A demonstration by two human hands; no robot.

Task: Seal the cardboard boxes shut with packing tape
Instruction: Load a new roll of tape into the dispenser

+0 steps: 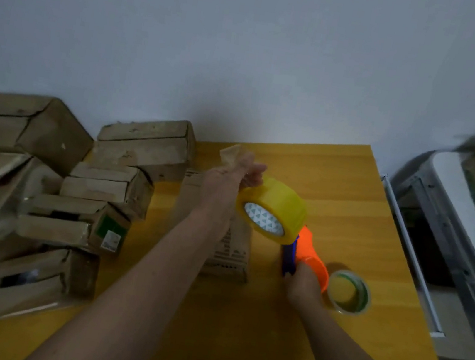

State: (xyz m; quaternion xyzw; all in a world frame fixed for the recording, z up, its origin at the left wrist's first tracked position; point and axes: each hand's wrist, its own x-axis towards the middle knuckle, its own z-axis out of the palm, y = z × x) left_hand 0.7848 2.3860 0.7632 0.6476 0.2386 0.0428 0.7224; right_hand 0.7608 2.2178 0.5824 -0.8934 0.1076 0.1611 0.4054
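Note:
A cardboard box (232, 250) lies in the middle of the yellow table (351, 196), partly hidden by my left forearm. My left hand (235, 176) is raised above it and pinches a crumpled strip of tape (231, 154) pulled from the yellow tape roll (275, 208). That roll sits on an orange and blue tape dispenser (308, 255), and my right hand (302, 285) grips the dispenser's handle to the right of the box.
Several closed cardboard boxes (99, 190) are piled on the table's left side, reaching the wall. A second tape roll (349, 292) lies flat just right of my right hand. A white and grey unit (452, 218) stands beyond the table's right edge.

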